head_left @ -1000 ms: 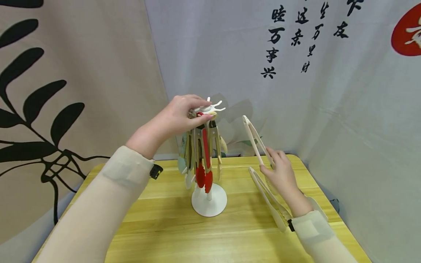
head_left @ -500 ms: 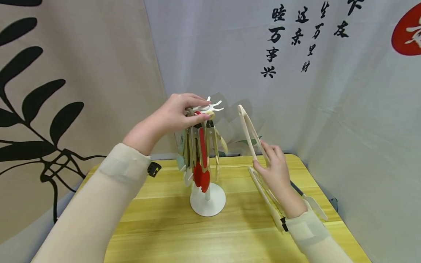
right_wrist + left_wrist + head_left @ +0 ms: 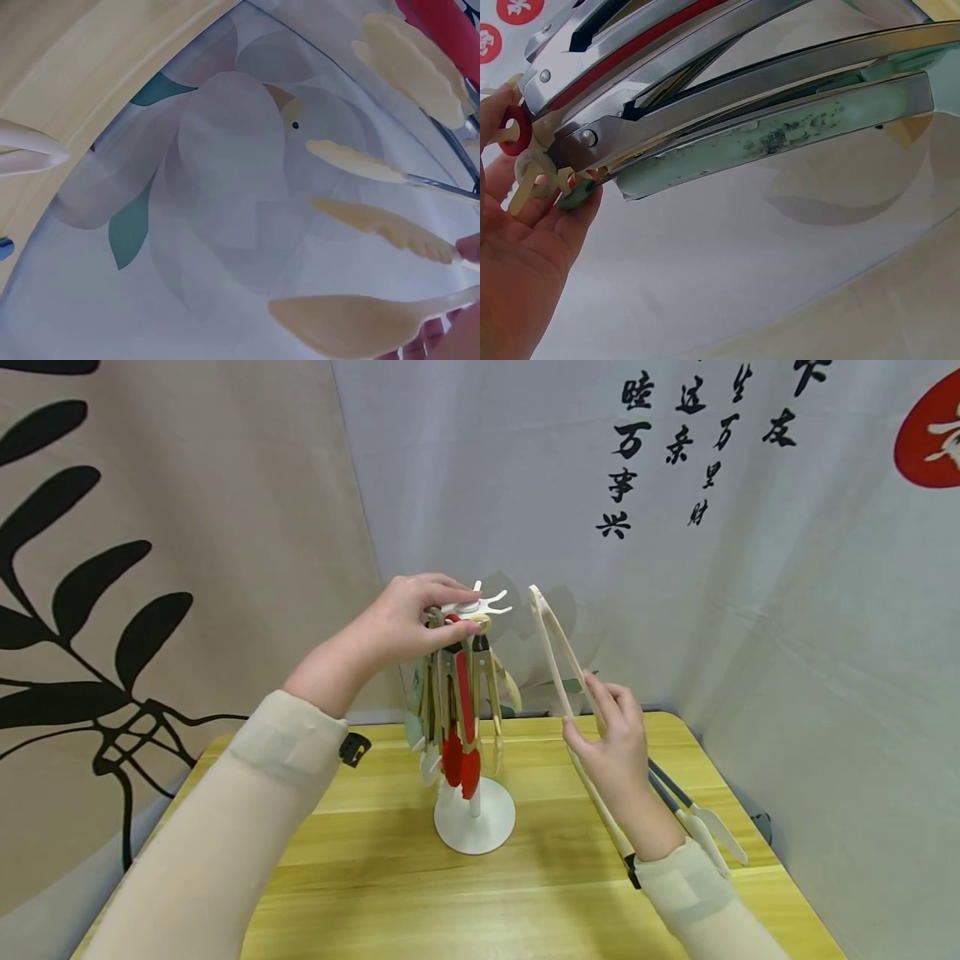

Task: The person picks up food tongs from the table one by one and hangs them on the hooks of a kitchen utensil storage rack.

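Observation:
My left hand [image 3: 390, 618] grips the white, forked top [image 3: 487, 603] of a utensil stand, thumb below and fingers above. Under it hang several tongs, among them red-tipped tongs [image 3: 469, 768] and mint-green tongs [image 3: 765, 139]; their hanging rings sit among my left fingers [image 3: 581, 217]. Raised to the right of the stand, cream tongs [image 3: 551, 647] are held by my right hand [image 3: 618, 752], hinge end up and leaning toward the stand. My thumb and fingers pinch the two arms, which stand apart. In the right wrist view their spoon-like heads [image 3: 345, 322] point left, beside hanging cream tongs [image 3: 352, 160].
The stand's round white base [image 3: 474, 831] rests on the wooden table [image 3: 360, 877]. A second pair of cream tongs [image 3: 600, 797] lies partly behind the right forearm. Two blue-handled spatulas [image 3: 720, 833] lie near the table's right edge. Printed cloth [image 3: 525, 485] hangs behind.
My right hand has moved left and up with the cream tongs, bringing their hinge end closer to the stand's top. The left hand stays on the stand, nearly still.

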A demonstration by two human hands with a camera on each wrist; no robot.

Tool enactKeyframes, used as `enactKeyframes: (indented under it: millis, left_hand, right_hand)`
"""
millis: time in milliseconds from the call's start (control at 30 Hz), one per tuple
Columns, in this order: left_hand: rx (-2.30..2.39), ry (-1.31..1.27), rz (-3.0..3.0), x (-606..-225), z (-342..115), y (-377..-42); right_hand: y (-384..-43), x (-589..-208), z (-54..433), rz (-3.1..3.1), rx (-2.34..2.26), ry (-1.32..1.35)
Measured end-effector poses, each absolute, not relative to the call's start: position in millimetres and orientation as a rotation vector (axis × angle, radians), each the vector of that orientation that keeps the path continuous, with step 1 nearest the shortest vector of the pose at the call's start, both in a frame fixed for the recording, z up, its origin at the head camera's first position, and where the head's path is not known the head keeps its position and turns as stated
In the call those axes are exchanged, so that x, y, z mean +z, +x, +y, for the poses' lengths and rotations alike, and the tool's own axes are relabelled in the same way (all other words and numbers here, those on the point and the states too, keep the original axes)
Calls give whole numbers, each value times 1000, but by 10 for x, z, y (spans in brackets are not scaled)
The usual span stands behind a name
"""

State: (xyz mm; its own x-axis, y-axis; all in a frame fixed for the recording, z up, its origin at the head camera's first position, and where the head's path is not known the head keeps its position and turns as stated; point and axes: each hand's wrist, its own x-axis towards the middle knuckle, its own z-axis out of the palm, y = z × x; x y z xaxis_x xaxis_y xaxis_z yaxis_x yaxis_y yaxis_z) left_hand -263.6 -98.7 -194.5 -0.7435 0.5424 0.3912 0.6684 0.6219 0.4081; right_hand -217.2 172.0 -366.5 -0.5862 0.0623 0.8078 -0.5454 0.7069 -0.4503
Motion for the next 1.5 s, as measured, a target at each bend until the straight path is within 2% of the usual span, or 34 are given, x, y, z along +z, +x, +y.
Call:
enactKeyframes:
  millis: [433,1500]
  left_hand:
    - [-777,-950,-2645,-1938,-977,-2616]
    - [-772,-937,-2648,-1941,-971,-2601]
  right_hand:
    - [-2166,-3618,1619,-1918,797,453]
    - [-2157,-3640,1506,-1877,680,449]
